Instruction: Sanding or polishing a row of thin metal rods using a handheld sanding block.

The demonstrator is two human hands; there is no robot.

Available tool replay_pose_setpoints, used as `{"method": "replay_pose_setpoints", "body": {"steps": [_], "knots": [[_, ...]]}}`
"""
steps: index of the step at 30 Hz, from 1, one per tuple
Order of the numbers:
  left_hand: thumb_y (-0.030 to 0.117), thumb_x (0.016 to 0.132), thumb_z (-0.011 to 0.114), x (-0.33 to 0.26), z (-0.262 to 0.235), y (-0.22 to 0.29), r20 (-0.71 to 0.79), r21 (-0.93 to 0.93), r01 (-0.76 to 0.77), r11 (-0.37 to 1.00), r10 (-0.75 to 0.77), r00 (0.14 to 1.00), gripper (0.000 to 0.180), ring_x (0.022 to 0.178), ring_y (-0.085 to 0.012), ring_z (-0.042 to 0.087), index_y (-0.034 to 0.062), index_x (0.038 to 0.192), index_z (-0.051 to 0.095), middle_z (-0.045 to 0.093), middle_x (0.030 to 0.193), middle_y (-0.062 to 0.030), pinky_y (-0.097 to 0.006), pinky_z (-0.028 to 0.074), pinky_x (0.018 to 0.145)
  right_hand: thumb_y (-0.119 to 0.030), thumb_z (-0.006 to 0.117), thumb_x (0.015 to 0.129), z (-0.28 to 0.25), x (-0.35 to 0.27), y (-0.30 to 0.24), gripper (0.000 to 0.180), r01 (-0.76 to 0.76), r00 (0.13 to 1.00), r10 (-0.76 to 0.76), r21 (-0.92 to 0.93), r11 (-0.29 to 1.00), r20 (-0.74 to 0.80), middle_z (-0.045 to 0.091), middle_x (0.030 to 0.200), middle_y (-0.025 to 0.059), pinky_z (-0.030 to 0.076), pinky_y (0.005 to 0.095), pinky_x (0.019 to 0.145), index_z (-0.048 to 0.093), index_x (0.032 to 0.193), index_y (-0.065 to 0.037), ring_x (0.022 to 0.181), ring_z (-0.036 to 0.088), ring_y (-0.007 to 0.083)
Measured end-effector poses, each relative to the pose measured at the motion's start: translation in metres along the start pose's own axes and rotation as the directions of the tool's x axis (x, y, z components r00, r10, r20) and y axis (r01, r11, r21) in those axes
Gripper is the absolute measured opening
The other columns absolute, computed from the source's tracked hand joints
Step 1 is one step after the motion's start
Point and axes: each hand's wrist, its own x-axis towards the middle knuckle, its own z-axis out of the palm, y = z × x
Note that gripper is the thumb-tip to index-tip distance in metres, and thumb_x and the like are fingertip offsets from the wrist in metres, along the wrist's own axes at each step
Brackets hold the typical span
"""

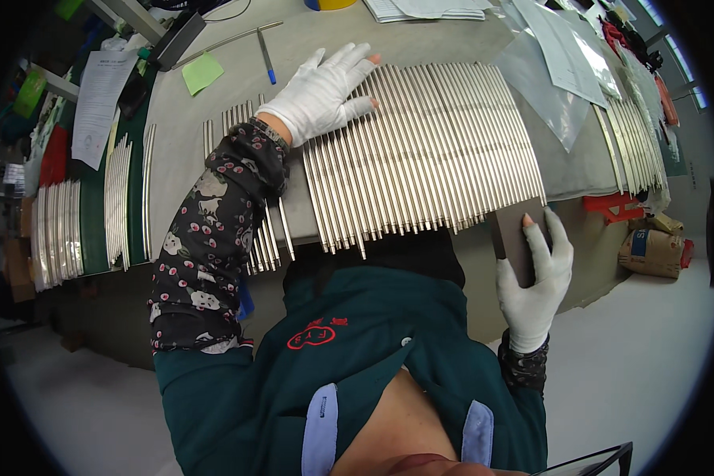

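A wide row of shiny thin metal rods [420,143] lies side by side on the table, with their near ends at the front edge; one or two stick out further than the rest. My left hand [317,94], in a white glove with bare fingertips, lies with its fingers spread over the row's far left corner. At the row's near right corner my right hand [538,278], gloved the same way, grips a flat dark grey block [518,242]. The block's upper edge is against or very close to the rod ends; I cannot tell if it touches.
More rods [274,230] lie under and beside my left forearm. Further bundles [58,230] are at the far left, others [631,147] at the right. Beyond are a blue pen [266,57], a green note [203,74], clear plastic bags [543,87] and papers [428,8].
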Motion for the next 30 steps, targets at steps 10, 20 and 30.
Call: {"method": "replay_pose_setpoints", "body": {"steps": [10, 20, 30], "knots": [[0.038, 0.097, 0.050, -0.007, 0.012, -0.010, 0.015, -0.051, 0.000, 0.999, 0.001, 1.000, 0.055, 0.137, -0.0333, 0.037, 0.0051, 0.140, 0.042, 0.041, 0.146, -0.0161, -0.048, 0.025, 0.116, -0.017, 0.072, 0.068, 0.041, 0.021, 0.005, 0.054, -0.033, 0.999, 0.027, -0.153, 0.988, -0.040, 0.050, 0.129, 0.0244, 0.045, 0.0447, 0.094, 0.062, 0.119, -0.004, 0.110, 0.052, 0.0388], [0.037, 0.097, 0.050, -0.012, 0.004, -0.011, 0.081, -0.021, 0.009, 1.000, -0.007, 0.997, 0.056, 0.138, -0.0324, 0.034, 0.0063, 0.142, 0.040, 0.037, 0.149, -0.0149, -0.048, 0.024, 0.116, -0.017, 0.073, 0.066, 0.031, 0.021, 0.003, 0.065, 0.048, 0.998, -0.037, -0.200, 0.979, 0.058, 0.045, 0.133, 0.0275, 0.045, 0.0463, 0.094, 0.055, 0.127, -0.004, 0.112, 0.051, 0.0408], [0.044, 0.096, 0.046, -0.022, -0.002, 0.003, 0.124, -0.002, -0.163, 0.987, 0.162, 0.979, 0.060, 0.141, -0.0347, 0.030, 0.0111, 0.145, 0.038, 0.031, 0.154, -0.0131, -0.056, 0.021, 0.114, -0.019, 0.080, 0.057, 0.027, 0.010, -0.055, 0.073, 0.181, 0.963, -0.179, 0.005, 0.983, 0.200, 0.037, 0.138, 0.0282, 0.048, 0.0457, 0.082, 0.058, 0.127, -0.019, 0.104, 0.053, 0.0395]]}}
